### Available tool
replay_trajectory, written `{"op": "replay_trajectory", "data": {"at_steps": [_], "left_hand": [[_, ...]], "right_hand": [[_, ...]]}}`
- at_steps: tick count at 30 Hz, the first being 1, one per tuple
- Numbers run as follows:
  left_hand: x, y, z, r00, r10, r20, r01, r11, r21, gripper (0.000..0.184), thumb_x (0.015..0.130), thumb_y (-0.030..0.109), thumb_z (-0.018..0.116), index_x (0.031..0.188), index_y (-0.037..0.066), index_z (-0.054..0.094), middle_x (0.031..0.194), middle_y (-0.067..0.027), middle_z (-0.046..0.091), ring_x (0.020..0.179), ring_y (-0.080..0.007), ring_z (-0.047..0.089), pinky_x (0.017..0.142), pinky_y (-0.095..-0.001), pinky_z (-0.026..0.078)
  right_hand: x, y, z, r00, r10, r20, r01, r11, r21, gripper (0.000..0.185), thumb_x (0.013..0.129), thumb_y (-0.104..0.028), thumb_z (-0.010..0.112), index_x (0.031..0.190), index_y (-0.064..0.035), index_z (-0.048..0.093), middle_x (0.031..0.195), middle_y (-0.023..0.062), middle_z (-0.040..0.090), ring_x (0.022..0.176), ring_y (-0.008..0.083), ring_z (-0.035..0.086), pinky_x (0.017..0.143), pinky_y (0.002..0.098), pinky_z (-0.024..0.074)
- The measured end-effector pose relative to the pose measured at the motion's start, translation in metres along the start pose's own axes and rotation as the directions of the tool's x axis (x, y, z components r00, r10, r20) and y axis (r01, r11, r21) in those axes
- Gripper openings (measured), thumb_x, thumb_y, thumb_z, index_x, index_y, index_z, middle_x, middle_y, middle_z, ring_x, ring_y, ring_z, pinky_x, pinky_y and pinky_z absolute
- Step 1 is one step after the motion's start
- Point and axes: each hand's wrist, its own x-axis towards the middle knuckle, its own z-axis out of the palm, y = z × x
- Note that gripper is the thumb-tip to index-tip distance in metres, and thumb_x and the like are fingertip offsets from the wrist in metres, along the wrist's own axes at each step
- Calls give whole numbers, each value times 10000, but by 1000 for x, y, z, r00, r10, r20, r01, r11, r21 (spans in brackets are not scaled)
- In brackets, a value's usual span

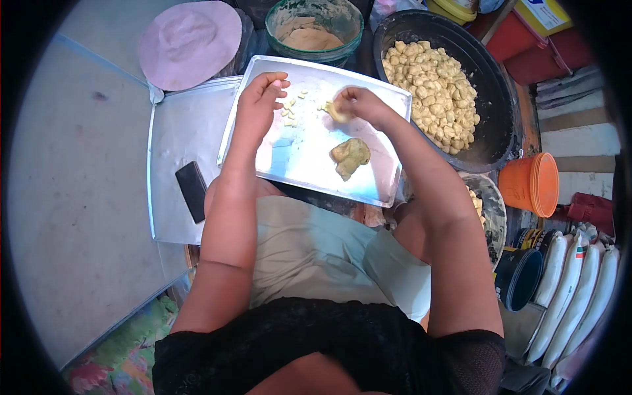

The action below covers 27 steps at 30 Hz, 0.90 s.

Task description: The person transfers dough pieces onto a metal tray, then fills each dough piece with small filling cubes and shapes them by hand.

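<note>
My left hand [263, 92] is over the left part of a shiny metal tray [296, 168], its fingers loosely bent and apart, with nothing visible in them. To the right, my right hand [359, 105] is closed on a piece of yellowish dough [340, 113], slightly blurred. Several small cut dough bits [290, 113] lie on the tray between my hands. A larger lump of dough [349, 158] rests nearer to me, below my right hand. The tray sits across my lap.
A big black basin [490, 108] of dough pieces stands at right. Behind the tray is a green-rimmed bucket [315, 49] with powder; a pinkish round lid [189, 43] is at back left. A phone [191, 191] lies left on another metal tray [164, 151]. An orange bucket [528, 184] stands right.
</note>
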Motion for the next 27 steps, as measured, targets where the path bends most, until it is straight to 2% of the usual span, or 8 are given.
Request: {"op": "replay_trajectory", "data": {"at_steps": [2,5,8,11,17,21,23,27], "left_hand": [[-1,7,-1,995,-101,-14,101,995,15,325,928,223,531,1166,5,557,1118,-107,598,938,-176,589,750,-274,498],[-5,14,6,961,-222,167,266,911,-314,323,912,173,552,1184,-2,548,1097,-120,589,939,-200,610,770,-299,525],[3,5,2,1000,-18,-20,11,949,-315,333,877,51,555,1200,-25,528,1070,-146,580,871,-222,641,785,-310,542],[5,2,-8,991,27,-128,-72,930,-361,302,875,24,521,1169,-47,535,1055,-158,588,863,-223,642,803,-314,545],[10,2,-18,989,-59,-138,-19,862,-507,287,902,63,490,1142,-93,516,1038,-195,597,892,-264,641,820,-338,551],[12,2,-17,982,-125,-139,20,809,-588,309,928,116,478,1101,-139,497,1037,-237,587,911,-316,638,848,-376,550],[12,3,-16,977,-161,-141,37,777,-629,321,931,123,477,1109,-143,488,1051,-245,578,921,-326,632,855,-380,548],[14,-6,-11,978,-188,-87,68,689,-721,331,927,128,493,1114,-145,482,1070,-247,558,950,-338,615,859,-392,546]], "right_hand": [[-5,-41,29,976,-183,-116,216,867,449,251,826,-95,652,1040,-14,547,906,54,600,823,141,603,746,249,501],[1,-66,55,922,-359,-147,381,765,520,263,855,-171,666,1037,-13,561,996,65,577,907,131,590,795,267,497],[23,-64,56,926,-316,-207,371,860,350,197,862,-186,635,1018,-69,612,1046,68,579,906,170,597,806,327,482],[56,-15,57,892,-408,-193,245,798,-551,160,840,-191,618,985,-150,671,1077,50,586,971,210,564,857,380,425],[67,10,83,771,-610,-186,177,486,-856,150,784,-183,643,919,-174,708,1147,22,564,1136,206,456,944,411,331],[69,-9,67,732,-617,-289,421,743,-520,151,761,-170,650,880,-82,684,1016,82,612,886,234,584,784,351,456],[59,-35,59,800,-487,-351,468,872,-145,166,773,-144,669,877,-15,657,788,47,613,660,109,543,633,243,450],[15,-91,58,619,-660,-426,660,731,-175,154,805,-95,643,928,-4,639,774,49,624,667,91,536,631,237,444]]}}
